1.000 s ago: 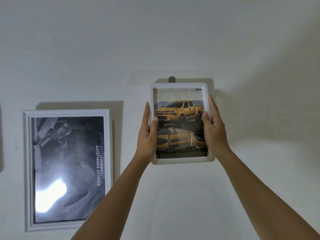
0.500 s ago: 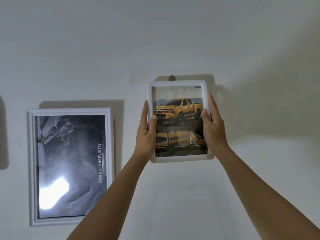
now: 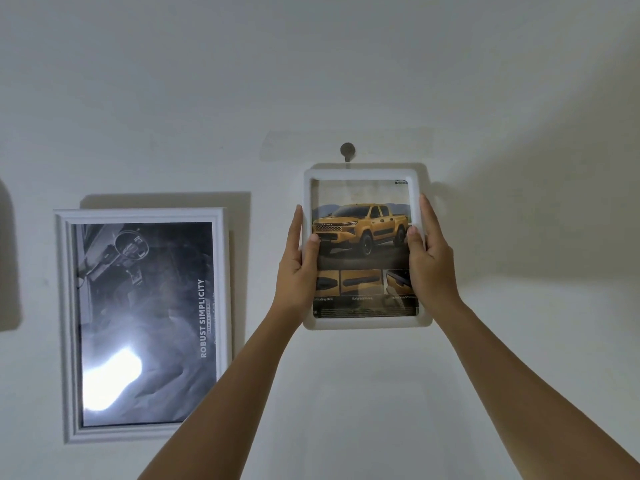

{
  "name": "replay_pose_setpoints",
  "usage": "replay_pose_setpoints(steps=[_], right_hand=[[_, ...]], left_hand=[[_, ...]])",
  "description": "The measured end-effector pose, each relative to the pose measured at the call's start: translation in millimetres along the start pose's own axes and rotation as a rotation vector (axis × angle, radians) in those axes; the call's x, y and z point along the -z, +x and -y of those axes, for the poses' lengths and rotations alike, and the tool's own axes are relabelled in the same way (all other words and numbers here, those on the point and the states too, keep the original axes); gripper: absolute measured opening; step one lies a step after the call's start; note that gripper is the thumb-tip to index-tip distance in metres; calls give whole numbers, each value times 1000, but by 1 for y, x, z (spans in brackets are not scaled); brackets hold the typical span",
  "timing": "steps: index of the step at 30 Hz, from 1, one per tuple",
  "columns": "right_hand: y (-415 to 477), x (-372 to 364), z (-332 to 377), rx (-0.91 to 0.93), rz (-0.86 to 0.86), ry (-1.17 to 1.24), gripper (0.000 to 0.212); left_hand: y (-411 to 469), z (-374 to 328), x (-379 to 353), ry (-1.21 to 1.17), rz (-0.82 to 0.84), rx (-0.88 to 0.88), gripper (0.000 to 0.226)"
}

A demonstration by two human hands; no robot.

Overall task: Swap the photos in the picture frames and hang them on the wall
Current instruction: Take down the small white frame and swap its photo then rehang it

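White wall [image 3: 346, 64] fills the view, with open room above and to the right of both frames. My left hand [image 3: 298, 268] and right hand [image 3: 431, 261] grip the small white frame [image 3: 360, 173] by its side rails, thumbs on the glass. It holds the yellow truck photo [image 3: 363, 230]. Its top rail lies just below the round hook [image 3: 347, 149]; whether it hangs there I cannot tell. Well to the left hangs the large white frame [image 3: 142, 213], holding a dark print [image 3: 145, 306] marked "ROBUST SIMPLICITY", with bare wall between the frames. Glare [image 3: 110, 379] whitens the print's lower left. A shadow [image 3: 8, 254] is cut off at the left margin. The photo's captions are too small to read.
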State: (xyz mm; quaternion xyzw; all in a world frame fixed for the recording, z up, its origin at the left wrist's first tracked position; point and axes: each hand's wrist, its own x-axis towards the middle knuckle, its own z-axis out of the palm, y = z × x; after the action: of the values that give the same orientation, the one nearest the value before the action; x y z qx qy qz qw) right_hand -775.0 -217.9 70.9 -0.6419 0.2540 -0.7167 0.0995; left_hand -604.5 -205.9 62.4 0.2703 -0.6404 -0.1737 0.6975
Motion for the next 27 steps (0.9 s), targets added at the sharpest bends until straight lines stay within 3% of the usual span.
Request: replay_pose_setpoints(steps=[8,19,27], right_hand=[[21,-5,3,76,0,-54,47],[16,-7,2,0,10,-65,47],[22,-2,1,12,47,-215,48]], left_hand=[[8,-6,0,-51,-76,-46,44],[10,-4,4,0,-44,-36,44],[8,-5,6,102,-26,-31,51]])
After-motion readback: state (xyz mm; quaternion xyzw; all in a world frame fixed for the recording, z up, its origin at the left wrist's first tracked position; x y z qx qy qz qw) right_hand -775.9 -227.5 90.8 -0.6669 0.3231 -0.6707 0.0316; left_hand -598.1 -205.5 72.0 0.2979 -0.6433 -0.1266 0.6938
